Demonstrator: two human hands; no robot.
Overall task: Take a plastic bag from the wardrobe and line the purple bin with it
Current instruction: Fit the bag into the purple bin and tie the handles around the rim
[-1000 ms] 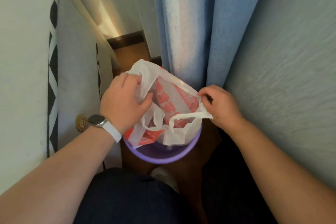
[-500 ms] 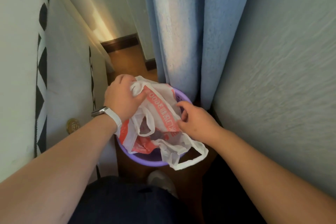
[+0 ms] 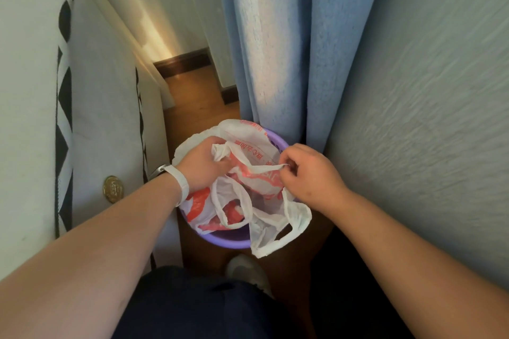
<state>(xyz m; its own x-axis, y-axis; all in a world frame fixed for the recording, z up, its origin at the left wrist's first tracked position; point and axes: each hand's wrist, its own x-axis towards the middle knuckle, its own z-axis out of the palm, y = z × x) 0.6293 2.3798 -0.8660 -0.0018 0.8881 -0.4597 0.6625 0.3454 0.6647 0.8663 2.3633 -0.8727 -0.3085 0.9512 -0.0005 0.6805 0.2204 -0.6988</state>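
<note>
Slippage looms: your left hand (image 3: 202, 165) grips the bag (image 3: 243, 135), your right hand (image 3: 308, 173) pinches its edge, and an uneven tug could drag it off the bin (image 3: 228, 241).

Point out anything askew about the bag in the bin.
The plastic bag sits lopsided in the purple bin: one handle loop dangles outside over the near rim, which is bare, while the middle is bunched. The left hand grips its left edge; the right hand pinches a taut strip.
</note>
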